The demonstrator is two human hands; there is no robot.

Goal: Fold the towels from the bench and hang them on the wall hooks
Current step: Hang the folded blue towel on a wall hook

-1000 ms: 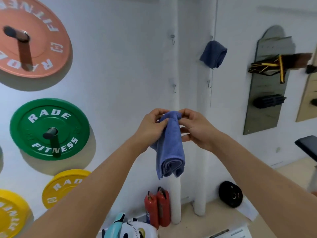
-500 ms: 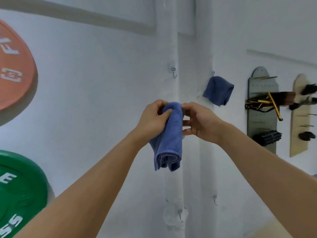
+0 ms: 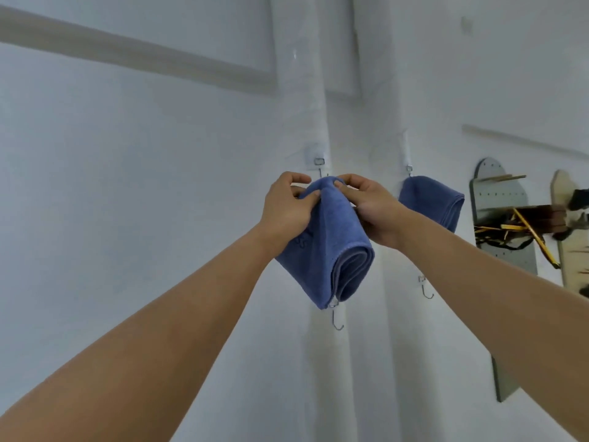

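Note:
A folded blue towel [image 3: 331, 247] hangs from both of my hands in front of the white wall. My left hand [image 3: 287, 208] pinches its top corner from the left and my right hand [image 3: 369, 205] pinches it from the right. The towel's top sits just below an upper wall hook [image 3: 319, 164]. A second folded blue towel [image 3: 430, 200] hangs from the upper hook [image 3: 409, 169] to the right. Two lower hooks show: one [image 3: 336, 319] under the held towel, partly covered by it, and another [image 3: 425, 288] under the hung towel.
A white corner column [image 3: 302, 90] runs up between the hooks. On the right wall hang a grey pegboard [image 3: 502, 224] with yellow and black straps [image 3: 510, 234] and a wooden board [image 3: 570, 237] beside it.
Both hands have raised the towel toward the upper left hook, and the view has tilted upward, so the weight plates and floor have dropped out of sight.

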